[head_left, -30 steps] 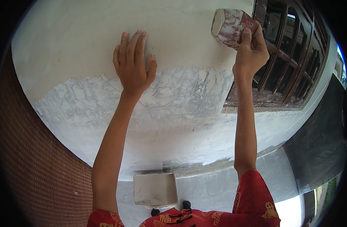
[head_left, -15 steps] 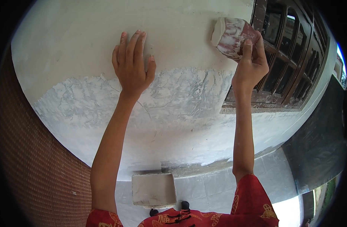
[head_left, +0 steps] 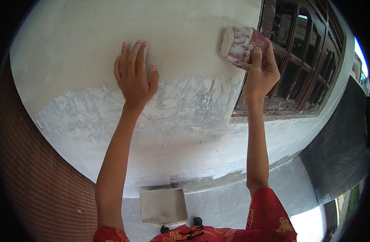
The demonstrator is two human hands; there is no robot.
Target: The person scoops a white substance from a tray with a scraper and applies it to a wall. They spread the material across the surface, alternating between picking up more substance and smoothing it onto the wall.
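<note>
My left hand (head_left: 134,76) lies against the wall (head_left: 185,44), fingers spread and holding nothing. Between thumb and fingers, my right hand (head_left: 261,74) grips a reddish-brown scraper (head_left: 240,46) smeared with white paste. The pale edge of this tool faces left, at the wall surface close to the window frame. Below both hands the wall carries a rough grey-white patch (head_left: 189,103) with a ragged upper border; above that border it is smooth and cream-coloured.
A brown wooden window (head_left: 293,76) with glass panes is at the right. On the tiled floor (head_left: 209,201) stands a rectangular tray (head_left: 162,205) with pale residue, near my feet. A woven brown mat (head_left: 44,173) runs down the left side. Black sheeting (head_left: 338,149) hangs at far right.
The scraper and my right hand have shifted slightly down and left in view. My left hand also appears a little lower and further left. The window and wall patch have shifted left too.
</note>
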